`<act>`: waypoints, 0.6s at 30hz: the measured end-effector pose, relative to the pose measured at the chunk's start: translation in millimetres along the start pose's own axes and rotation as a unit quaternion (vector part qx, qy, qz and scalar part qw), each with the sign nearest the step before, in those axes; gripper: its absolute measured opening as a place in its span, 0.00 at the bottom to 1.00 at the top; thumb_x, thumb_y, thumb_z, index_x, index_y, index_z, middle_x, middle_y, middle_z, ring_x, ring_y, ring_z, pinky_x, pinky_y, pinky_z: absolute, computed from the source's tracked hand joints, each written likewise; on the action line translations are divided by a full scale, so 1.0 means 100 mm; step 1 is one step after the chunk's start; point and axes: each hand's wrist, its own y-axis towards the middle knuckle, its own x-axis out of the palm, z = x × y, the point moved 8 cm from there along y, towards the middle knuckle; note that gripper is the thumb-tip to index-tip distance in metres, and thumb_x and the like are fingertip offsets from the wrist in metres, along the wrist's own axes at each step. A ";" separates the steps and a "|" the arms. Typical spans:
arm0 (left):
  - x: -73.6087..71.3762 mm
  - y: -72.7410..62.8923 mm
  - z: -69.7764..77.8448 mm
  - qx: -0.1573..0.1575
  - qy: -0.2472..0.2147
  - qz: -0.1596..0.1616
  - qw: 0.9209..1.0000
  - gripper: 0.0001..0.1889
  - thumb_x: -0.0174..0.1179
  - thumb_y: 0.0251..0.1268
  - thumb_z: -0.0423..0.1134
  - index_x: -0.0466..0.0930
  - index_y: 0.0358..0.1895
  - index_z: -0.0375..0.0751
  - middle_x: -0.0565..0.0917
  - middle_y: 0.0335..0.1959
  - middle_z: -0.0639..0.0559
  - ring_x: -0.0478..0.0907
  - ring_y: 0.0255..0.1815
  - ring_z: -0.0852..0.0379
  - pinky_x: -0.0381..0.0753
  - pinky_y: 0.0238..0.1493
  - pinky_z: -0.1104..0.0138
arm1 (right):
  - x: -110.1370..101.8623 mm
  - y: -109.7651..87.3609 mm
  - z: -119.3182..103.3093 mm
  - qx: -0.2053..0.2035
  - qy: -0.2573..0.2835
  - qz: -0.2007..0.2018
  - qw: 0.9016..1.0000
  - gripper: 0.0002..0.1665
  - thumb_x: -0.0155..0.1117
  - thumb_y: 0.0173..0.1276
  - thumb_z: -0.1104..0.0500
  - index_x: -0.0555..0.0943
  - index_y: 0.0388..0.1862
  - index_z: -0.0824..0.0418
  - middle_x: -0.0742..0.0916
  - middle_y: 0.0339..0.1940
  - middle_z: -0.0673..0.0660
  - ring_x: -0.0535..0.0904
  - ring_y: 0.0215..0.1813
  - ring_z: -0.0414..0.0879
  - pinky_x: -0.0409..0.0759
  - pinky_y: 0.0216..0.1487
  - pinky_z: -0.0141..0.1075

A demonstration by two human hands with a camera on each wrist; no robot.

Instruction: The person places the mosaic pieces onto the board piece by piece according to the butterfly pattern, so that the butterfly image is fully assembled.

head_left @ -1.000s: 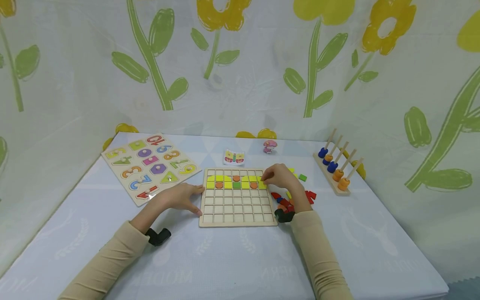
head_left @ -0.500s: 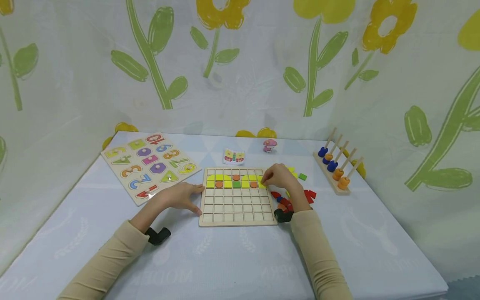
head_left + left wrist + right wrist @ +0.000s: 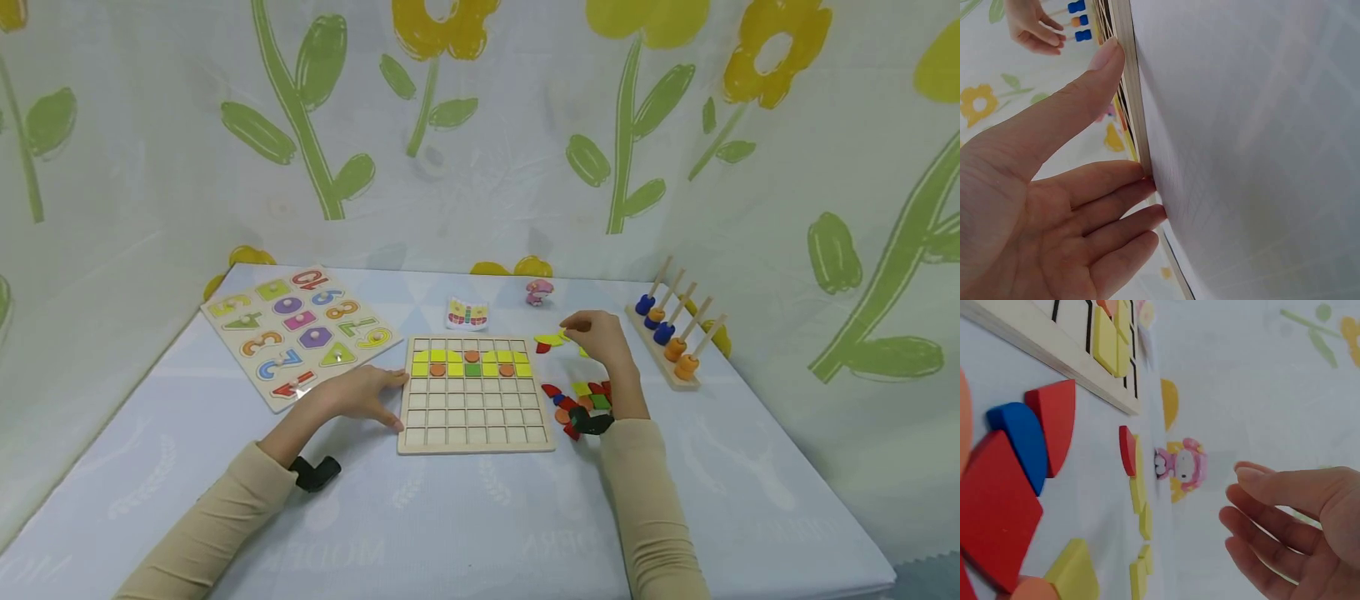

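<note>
A wooden grid board (image 3: 477, 417) lies on the table in the head view, its second and third rows from the back filled with yellow pieces, orange discs (image 3: 472, 357) and a green square (image 3: 472, 369). My left hand (image 3: 363, 393) touches the board's left edge, fingers extended and thumb at the near corner; the left wrist view (image 3: 1054, 187) shows this contact. Beyond the board's right side, my right hand (image 3: 603, 337) hovers over loose yellow pieces (image 3: 550, 340). Its fingers are gently bent, and the right wrist view shows nothing between them.
Red, blue, orange, green and yellow pieces (image 3: 567, 402) lie right of the board. Behind it are a butterfly pattern card (image 3: 467, 314) and a pink figurine (image 3: 539, 292). A number puzzle (image 3: 300, 333) lies left; a peg stand (image 3: 670, 346) stands right.
My right hand has left the yellow piece at the board's right end and moved right and back to the loose yellow pieces. My left hand has stayed on the board's edge.
</note>
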 end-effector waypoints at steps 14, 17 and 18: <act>0.00 0.01 0.00 0.005 0.004 -0.003 1.000 0.45 0.72 0.50 0.54 0.66 0.69 0.34 0.65 0.71 0.41 0.58 0.72 0.40 0.59 0.70 0.48 | 0.18 0.44 0.26 0.034 -0.040 -0.095 0.994 0.14 0.61 0.69 0.64 0.83 0.52 0.65 0.84 0.49 0.63 0.76 0.50 0.57 0.77 0.56 0.48; 0.00 0.01 -0.01 0.003 0.005 -0.002 1.000 0.45 0.72 0.50 0.54 0.66 0.69 0.35 0.65 0.71 0.42 0.58 0.72 0.40 0.59 0.70 0.49 | 0.26 0.52 0.26 0.018 -0.044 -0.135 0.990 0.14 0.62 0.69 0.64 0.82 0.52 0.64 0.84 0.49 0.62 0.77 0.50 0.56 0.77 0.57 0.47; 0.00 0.01 -0.01 0.001 0.005 -0.002 1.000 0.45 0.72 0.49 0.54 0.66 0.69 0.35 0.65 0.71 0.42 0.58 0.72 0.40 0.59 0.70 0.49 | 0.29 0.54 0.25 0.007 -0.044 -0.147 0.988 0.14 0.62 0.69 0.64 0.82 0.52 0.65 0.85 0.48 0.62 0.78 0.50 0.56 0.77 0.56 0.47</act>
